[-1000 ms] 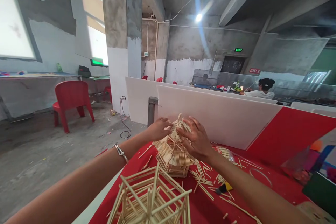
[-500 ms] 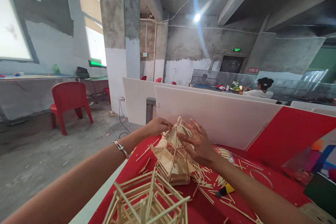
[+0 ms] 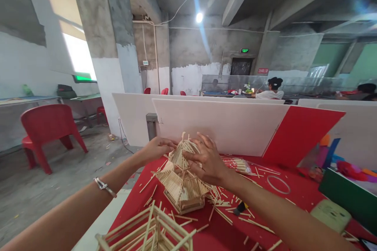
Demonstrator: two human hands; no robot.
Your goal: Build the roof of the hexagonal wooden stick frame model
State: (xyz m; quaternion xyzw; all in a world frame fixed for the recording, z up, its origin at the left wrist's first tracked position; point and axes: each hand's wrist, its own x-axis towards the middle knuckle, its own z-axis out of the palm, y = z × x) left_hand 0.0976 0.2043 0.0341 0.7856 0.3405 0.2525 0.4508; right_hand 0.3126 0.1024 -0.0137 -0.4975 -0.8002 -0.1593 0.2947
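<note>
- Pale, tiered tower: built of matt wooden sticks.
- Silver, curved bracelet: made of glossy metal.
- Red, curved-back chair: moulded in smooth plastic.

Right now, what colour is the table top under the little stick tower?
Red: the table top shows around the stick tower, best in the head view.

The bare left forearm and bare right forearm extend forward and converge. The left grip, a bare hand, presents its back upward; its fingers bend lightly inward, tips partly hidden. The right grip, also a bare hand, points forward-left, fingers spread and slightly curved.
</note>
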